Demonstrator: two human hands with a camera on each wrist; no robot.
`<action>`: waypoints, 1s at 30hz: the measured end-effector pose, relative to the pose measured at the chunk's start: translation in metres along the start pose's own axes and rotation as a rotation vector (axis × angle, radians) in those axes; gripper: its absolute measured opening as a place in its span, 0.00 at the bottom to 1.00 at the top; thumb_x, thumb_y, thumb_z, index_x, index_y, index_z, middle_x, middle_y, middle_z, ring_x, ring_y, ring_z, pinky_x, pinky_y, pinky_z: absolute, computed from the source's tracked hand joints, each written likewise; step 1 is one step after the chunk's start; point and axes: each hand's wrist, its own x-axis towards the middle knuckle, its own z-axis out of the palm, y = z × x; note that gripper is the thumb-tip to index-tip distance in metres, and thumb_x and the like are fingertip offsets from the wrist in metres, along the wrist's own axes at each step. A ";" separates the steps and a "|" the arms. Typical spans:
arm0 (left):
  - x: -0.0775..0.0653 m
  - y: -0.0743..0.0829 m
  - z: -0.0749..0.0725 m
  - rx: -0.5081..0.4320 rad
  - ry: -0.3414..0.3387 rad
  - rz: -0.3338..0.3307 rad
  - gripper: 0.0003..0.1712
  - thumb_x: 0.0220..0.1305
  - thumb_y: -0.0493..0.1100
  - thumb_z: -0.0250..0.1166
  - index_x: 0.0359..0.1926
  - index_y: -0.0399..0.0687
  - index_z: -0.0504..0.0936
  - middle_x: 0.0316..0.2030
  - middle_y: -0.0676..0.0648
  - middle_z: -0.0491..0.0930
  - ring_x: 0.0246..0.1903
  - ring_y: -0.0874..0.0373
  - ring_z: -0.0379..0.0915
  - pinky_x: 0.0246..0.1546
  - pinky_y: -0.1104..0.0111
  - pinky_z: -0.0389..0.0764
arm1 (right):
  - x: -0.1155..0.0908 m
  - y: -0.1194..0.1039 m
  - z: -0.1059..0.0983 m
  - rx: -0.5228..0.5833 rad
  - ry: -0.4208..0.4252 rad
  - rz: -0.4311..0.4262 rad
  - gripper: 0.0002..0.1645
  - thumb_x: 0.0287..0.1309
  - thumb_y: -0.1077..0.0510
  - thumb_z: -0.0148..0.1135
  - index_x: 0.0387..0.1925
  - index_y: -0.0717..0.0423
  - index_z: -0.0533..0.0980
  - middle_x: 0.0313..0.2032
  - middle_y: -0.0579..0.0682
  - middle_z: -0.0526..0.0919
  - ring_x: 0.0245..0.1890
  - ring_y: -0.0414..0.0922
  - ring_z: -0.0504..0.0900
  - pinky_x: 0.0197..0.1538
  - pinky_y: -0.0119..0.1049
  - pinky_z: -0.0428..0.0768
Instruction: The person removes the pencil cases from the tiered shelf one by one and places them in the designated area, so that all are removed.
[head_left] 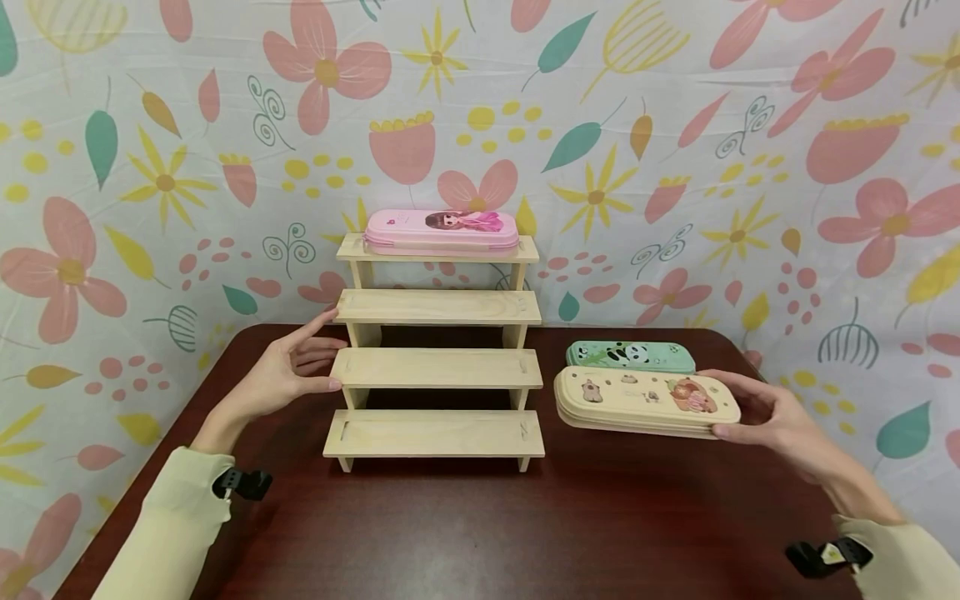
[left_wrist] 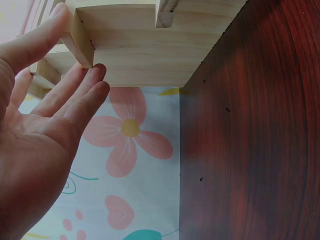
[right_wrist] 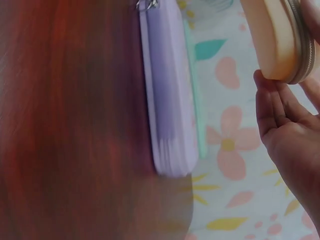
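My right hand (head_left: 772, 425) grips the right end of a cream pencil case (head_left: 637, 398) printed with bears, held above the table. Behind it lies a green pencil case (head_left: 652, 357) with pandas. The right wrist view also shows a lilac pencil case (right_wrist: 172, 90) on the table, which the cream one hides from the head camera. At the left side of a four-step wooden display rack (head_left: 438, 367), my left hand (head_left: 281, 375) touches the board ends with its thumb and fingers, which are fairly straight. A pink pencil case (head_left: 442, 232) with a doll picture lies on the top step.
The dark red-brown table (head_left: 450, 533) carries the rack near its back edge. Close behind hangs a white cloth (head_left: 480, 92) with a flower print. The three lower steps of the rack are bare wood.
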 end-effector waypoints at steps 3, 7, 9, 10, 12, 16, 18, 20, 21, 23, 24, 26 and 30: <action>0.000 0.000 0.000 -0.001 0.001 0.000 0.61 0.61 0.32 0.78 0.86 0.59 0.52 0.66 0.30 0.75 0.66 0.40 0.73 0.64 0.67 0.77 | -0.008 0.004 -0.005 0.013 -0.037 0.003 0.40 0.62 0.81 0.62 0.75 0.64 0.68 0.53 0.47 0.87 0.46 0.41 0.85 0.43 0.34 0.87; 0.000 0.000 0.000 0.000 0.002 0.003 0.61 0.61 0.31 0.78 0.86 0.58 0.52 0.66 0.31 0.76 0.66 0.42 0.74 0.65 0.61 0.77 | -0.017 0.011 -0.011 -0.020 -0.061 0.022 0.40 0.63 0.80 0.62 0.75 0.64 0.68 0.53 0.46 0.87 0.45 0.41 0.85 0.43 0.34 0.87; 0.000 0.001 0.000 0.000 0.004 0.000 0.61 0.61 0.31 0.78 0.86 0.59 0.52 0.65 0.31 0.76 0.65 0.43 0.75 0.66 0.58 0.76 | -0.021 0.015 -0.013 -0.048 -0.068 0.040 0.40 0.63 0.79 0.63 0.75 0.62 0.68 0.53 0.45 0.86 0.45 0.42 0.84 0.42 0.34 0.86; 0.000 0.001 0.000 0.001 0.005 -0.001 0.61 0.61 0.31 0.78 0.86 0.59 0.52 0.65 0.31 0.76 0.65 0.44 0.75 0.66 0.58 0.76 | -0.022 0.017 -0.014 -0.060 -0.073 0.048 0.40 0.64 0.78 0.64 0.75 0.62 0.68 0.53 0.45 0.86 0.45 0.42 0.84 0.42 0.33 0.86; 0.000 0.002 0.000 0.001 0.006 -0.005 0.61 0.61 0.31 0.78 0.86 0.59 0.52 0.66 0.31 0.76 0.65 0.44 0.75 0.65 0.61 0.77 | -0.026 0.023 -0.016 -0.072 -0.082 0.063 0.40 0.64 0.78 0.64 0.75 0.62 0.68 0.53 0.45 0.86 0.45 0.42 0.84 0.42 0.34 0.86; 0.000 0.003 0.000 -0.004 0.004 -0.011 0.61 0.62 0.31 0.78 0.86 0.58 0.52 0.66 0.30 0.75 0.66 0.43 0.74 0.64 0.66 0.77 | -0.032 0.034 -0.021 -0.090 -0.088 0.094 0.40 0.64 0.77 0.65 0.75 0.61 0.68 0.52 0.44 0.86 0.44 0.42 0.84 0.41 0.33 0.85; 0.000 0.004 0.000 -0.007 0.003 -0.015 0.61 0.62 0.31 0.78 0.86 0.59 0.52 0.66 0.30 0.75 0.66 0.42 0.74 0.65 0.65 0.77 | -0.035 0.038 -0.024 -0.098 -0.091 0.112 0.40 0.64 0.76 0.65 0.75 0.60 0.68 0.52 0.44 0.86 0.44 0.41 0.84 0.42 0.32 0.85; 0.000 0.004 0.000 -0.005 0.004 -0.017 0.61 0.62 0.31 0.78 0.86 0.59 0.52 0.66 0.31 0.76 0.65 0.43 0.75 0.65 0.64 0.77 | -0.038 0.042 -0.025 -0.103 -0.093 0.130 0.39 0.64 0.76 0.66 0.75 0.59 0.69 0.52 0.43 0.86 0.45 0.42 0.84 0.42 0.32 0.84; -0.001 0.004 0.000 -0.005 0.004 -0.018 0.61 0.61 0.31 0.78 0.86 0.59 0.52 0.66 0.31 0.76 0.65 0.43 0.75 0.65 0.64 0.77 | -0.039 0.044 -0.026 -0.101 -0.098 0.138 0.39 0.64 0.76 0.65 0.75 0.59 0.69 0.53 0.43 0.85 0.45 0.42 0.84 0.42 0.32 0.84; -0.001 0.003 0.000 -0.006 0.005 -0.016 0.61 0.61 0.31 0.78 0.86 0.59 0.52 0.66 0.31 0.76 0.65 0.43 0.75 0.65 0.64 0.77 | -0.042 0.047 -0.027 -0.099 -0.108 0.143 0.39 0.65 0.75 0.65 0.75 0.58 0.69 0.53 0.42 0.85 0.45 0.42 0.84 0.43 0.32 0.84; -0.001 0.003 0.000 -0.004 0.004 -0.014 0.61 0.61 0.31 0.78 0.86 0.59 0.52 0.65 0.31 0.76 0.65 0.43 0.75 0.65 0.64 0.77 | -0.043 0.048 -0.027 -0.101 -0.111 0.137 0.39 0.64 0.76 0.65 0.75 0.60 0.69 0.53 0.43 0.85 0.45 0.42 0.84 0.43 0.32 0.84; 0.000 0.003 0.000 -0.005 0.004 -0.009 0.61 0.62 0.31 0.78 0.86 0.59 0.52 0.65 0.31 0.76 0.65 0.42 0.75 0.65 0.64 0.77 | -0.044 0.049 -0.028 -0.107 -0.112 0.135 0.38 0.64 0.75 0.65 0.74 0.62 0.69 0.53 0.42 0.85 0.45 0.41 0.84 0.43 0.32 0.84; 0.000 0.002 0.000 -0.006 0.003 -0.005 0.61 0.62 0.31 0.78 0.86 0.59 0.52 0.65 0.31 0.76 0.65 0.41 0.75 0.65 0.59 0.77 | -0.046 0.051 -0.029 -0.122 -0.116 0.143 0.38 0.63 0.75 0.67 0.73 0.67 0.67 0.52 0.43 0.86 0.44 0.42 0.85 0.43 0.32 0.84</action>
